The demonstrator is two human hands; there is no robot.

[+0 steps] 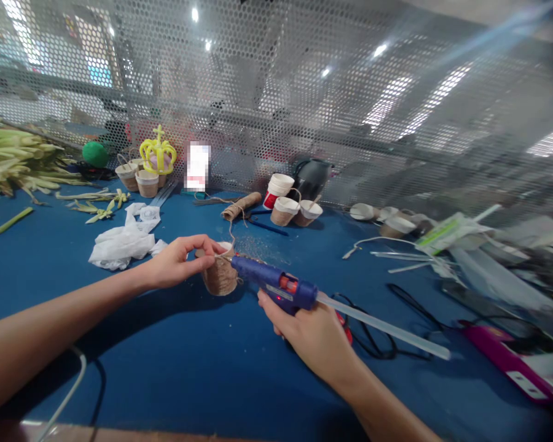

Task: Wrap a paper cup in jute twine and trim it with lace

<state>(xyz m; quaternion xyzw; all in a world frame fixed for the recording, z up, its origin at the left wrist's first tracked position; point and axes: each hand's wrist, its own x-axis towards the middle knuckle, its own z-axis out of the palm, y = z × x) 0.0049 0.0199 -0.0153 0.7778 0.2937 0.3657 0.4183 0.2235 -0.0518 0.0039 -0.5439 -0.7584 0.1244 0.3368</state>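
Observation:
My left hand (188,259) grips a small twine-wrapped cup (221,276) by its rim, with thumb and fingers closed. In my right hand (316,331) is a blue hot glue gun (276,279), its fingers wrapped round the handle. A long translucent glue stick (387,331) sticks out of the gun's back end. The nozzle points left and meets the upper edge of the cup; whether it touches is too small to tell. From the cup a strand of twine (231,230) runs up to a roll of twine (242,206) lying behind it.
Crumpled white plastic (122,242) lies left of the cup. Behind stand several twine-covered cups (284,212) and a yellow crown (158,150). Dried husks (18,156) are piled at far left. A black cord (378,350) and a magenta power strip (507,356) lie at right, before a perforated metal screen (258,92).

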